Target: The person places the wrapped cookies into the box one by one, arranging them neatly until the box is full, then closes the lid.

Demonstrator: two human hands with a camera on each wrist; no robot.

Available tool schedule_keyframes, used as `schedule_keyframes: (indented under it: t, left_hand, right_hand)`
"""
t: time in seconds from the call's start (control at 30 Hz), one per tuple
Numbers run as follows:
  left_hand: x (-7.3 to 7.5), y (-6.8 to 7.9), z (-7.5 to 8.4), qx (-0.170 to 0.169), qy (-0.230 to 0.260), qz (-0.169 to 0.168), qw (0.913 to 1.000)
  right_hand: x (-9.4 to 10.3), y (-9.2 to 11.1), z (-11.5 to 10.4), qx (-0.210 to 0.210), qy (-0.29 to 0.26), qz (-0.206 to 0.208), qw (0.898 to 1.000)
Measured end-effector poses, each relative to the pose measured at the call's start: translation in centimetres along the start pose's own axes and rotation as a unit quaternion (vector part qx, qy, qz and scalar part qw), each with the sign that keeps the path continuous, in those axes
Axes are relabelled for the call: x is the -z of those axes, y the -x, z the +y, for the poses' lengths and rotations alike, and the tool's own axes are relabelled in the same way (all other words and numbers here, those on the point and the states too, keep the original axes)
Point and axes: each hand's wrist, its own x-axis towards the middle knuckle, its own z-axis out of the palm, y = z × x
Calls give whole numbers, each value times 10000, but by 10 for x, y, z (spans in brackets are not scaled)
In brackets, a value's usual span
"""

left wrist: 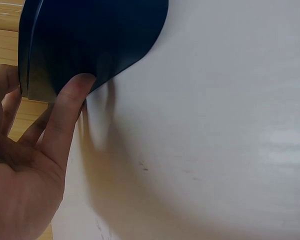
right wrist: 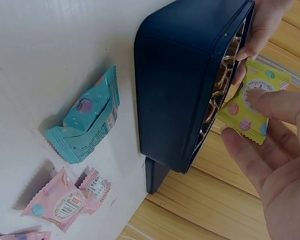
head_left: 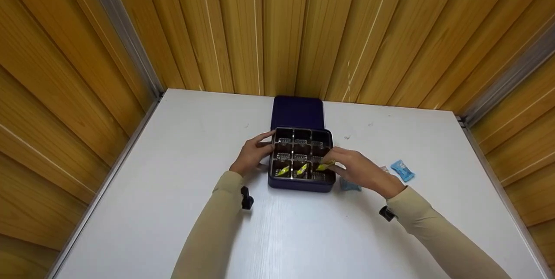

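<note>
A dark blue tin box (head_left: 300, 185) stands upright on the table, fitted with a brown tray of several compartments. My left hand (head_left: 253, 153) holds the box at its left side, the thumb (left wrist: 72, 97) pressed on the wall. Between thumb and fingers my right hand (right wrist: 285, 150) pinches a yellow candy packet (right wrist: 255, 100) with coloured dots, over the front right compartment. Two more yellow packets lie in the front row, one in the left compartment (head_left: 282, 171) and one in the middle compartment (head_left: 301, 169). The middle and back rows show bare tray bottoms.
The dark blue lid (head_left: 298, 112) lies behind the box, near the wooden wall (head_left: 277, 31). Right of the box are a teal packet (right wrist: 87, 120), pink packets (right wrist: 65, 204) and a blue packet (head_left: 403, 170), all on the white table (head_left: 195, 140).
</note>
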Motion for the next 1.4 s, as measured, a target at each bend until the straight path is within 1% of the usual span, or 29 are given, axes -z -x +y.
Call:
schedule_keyframes:
  t: [0.33, 0.57, 0.77, 1.0, 1.23, 1.4]
  left_hand:
    - [0, 2, 1, 75, -35, 31, 10000]
    - [0, 2, 1, 60, -132, 24, 9999]
    - [-1, 2, 2, 30, -195, 82, 9998]
    - [-1, 2, 2, 33, -188, 127, 9997]
    - [0, 0, -1, 66, -139, 93, 9998]
    - [0, 0, 0, 33, -153, 53, 9999]
  right_hand:
    - [-5, -1, 0, -14, 61, -117, 9999]
    - [-9, -1, 1, 61, -25, -157, 9999]
    - [-9, -2, -1, -60, -5, -230, 9997]
    - [-9, -2, -1, -95, -20, -266, 9996]
    - [-10, -2, -2, -283, 49, -389, 9988]
    - [-11, -2, -1, -327, 1, -457, 9984]
